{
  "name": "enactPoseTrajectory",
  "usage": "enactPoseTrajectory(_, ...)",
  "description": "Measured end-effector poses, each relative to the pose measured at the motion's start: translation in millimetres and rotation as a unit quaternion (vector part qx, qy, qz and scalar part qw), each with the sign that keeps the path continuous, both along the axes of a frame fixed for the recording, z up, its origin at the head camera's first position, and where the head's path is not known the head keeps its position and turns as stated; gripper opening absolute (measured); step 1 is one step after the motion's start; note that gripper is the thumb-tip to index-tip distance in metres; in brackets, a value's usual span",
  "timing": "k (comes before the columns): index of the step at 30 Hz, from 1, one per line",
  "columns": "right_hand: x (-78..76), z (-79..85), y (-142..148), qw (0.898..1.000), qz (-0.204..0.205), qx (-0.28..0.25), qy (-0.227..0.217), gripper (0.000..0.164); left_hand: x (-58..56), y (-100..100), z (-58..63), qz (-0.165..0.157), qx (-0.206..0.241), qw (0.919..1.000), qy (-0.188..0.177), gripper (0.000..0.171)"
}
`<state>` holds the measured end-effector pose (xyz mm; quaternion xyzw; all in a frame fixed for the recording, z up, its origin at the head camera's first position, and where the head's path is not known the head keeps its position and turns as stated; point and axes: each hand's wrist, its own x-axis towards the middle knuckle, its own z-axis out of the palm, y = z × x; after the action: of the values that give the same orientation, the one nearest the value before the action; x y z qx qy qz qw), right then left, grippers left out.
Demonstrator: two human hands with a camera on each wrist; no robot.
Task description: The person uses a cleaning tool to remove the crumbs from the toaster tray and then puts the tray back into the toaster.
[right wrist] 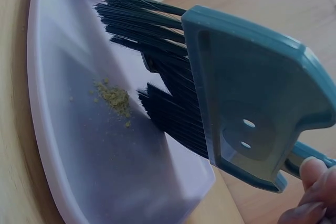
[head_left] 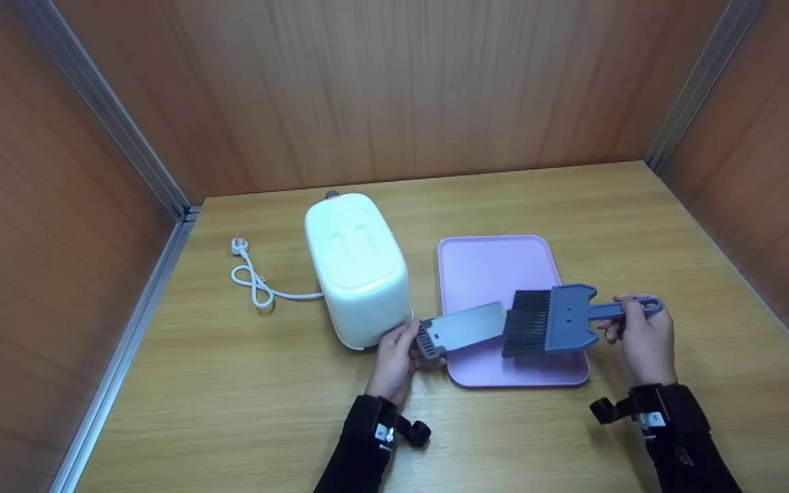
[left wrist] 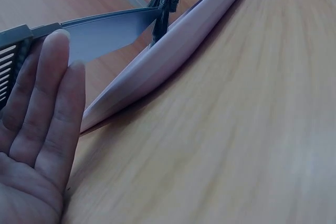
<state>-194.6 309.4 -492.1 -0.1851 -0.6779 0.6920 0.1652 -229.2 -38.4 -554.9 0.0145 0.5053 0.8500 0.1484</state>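
Observation:
My left hand [head_left: 392, 359] holds the dark slotted end of a flat silvery crumb tray [head_left: 466, 326] and keeps it slanted over a shallow purple tray [head_left: 494, 260]. In the left wrist view its fingers [left wrist: 55, 98] lie straight along the slotted end; the thumb is hidden there. With my right hand [head_left: 646, 342] I grip the handle of a blue brush [head_left: 569, 318]. Its dark bristles [head_left: 528, 323] meet the far end of the crumb tray. A small heap of yellowish crumbs [right wrist: 116, 99] lies on the purple tray in the right wrist view.
A white toaster [head_left: 360, 267] with a smooth top stands left of the purple tray, close to my left hand. Its white cord [head_left: 295, 296] loops left to a plug [head_left: 239, 246]. Wooden panels [head_left: 394, 89] enclose the table at the back and sides.

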Motion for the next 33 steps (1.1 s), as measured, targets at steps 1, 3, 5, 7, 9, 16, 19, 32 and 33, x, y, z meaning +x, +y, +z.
enactPoseTrajectory(1, 0.5, 0.0, 0.3, 1.0, -0.002, 0.002, -0.002, 0.019, 0.0, 0.1, 0.1, 0.001, 0.0, 1.0, -0.001, 0.04)
enactPoseTrajectory(3, 1.3, -0.1, 0.7, 1.0, -0.005, -0.002, -0.006, 0.018, 0.1, 0.3, 0.4, 0.003, 0.001, 1.0, -0.004, 0.04)
enactPoseTrajectory(5, 2.1, -0.4, 1.4, 1.0, -0.003, -0.01, -0.009, 0.019, 0.2, 0.5, 0.5, 0.003, 0.002, 1.0, -0.004, 0.041)
enactPoseTrajectory(7, 2.7, -0.9, 2.0, 1.0, -0.004, -0.011, -0.011, 0.02, 0.2, 0.7, 0.6, 0.004, 0.004, 1.0, -0.005, 0.041)
enactPoseTrajectory(9, 3.1, -1.2, 2.7, 1.0, -0.004, -0.013, -0.015, 0.021, 0.0, 0.9, 0.6, 0.005, 0.005, 1.0, -0.006, 0.04)
enactPoseTrajectory(16, 4.4, -0.6, 5.9, 1.0, -0.002, -0.006, -0.018, 0.021, -0.4, 0.9, 0.4, 0.006, -0.001, 1.0, -0.007, 0.04)
enactPoseTrajectory(19, 5.7, 0.1, 7.4, 1.0, 0.0, -0.002, -0.016, 0.023, -0.4, 1.1, 0.4, 0.006, -0.002, 0.9999, -0.008, 0.04)
enactPoseTrajectory(32, 11.2, 3.4, 13.1, 1.0, -0.015, -0.021, -0.001, 0.018, -0.7, 2.3, 1.0, 0.014, -0.003, 0.9999, -0.006, 0.039)
enactPoseTrajectory(33, 11.2, 3.8, 13.8, 1.0, -0.017, -0.022, -0.003, 0.018, -0.8, 2.2, 0.9, 0.014, -0.003, 0.9999, -0.007, 0.039)
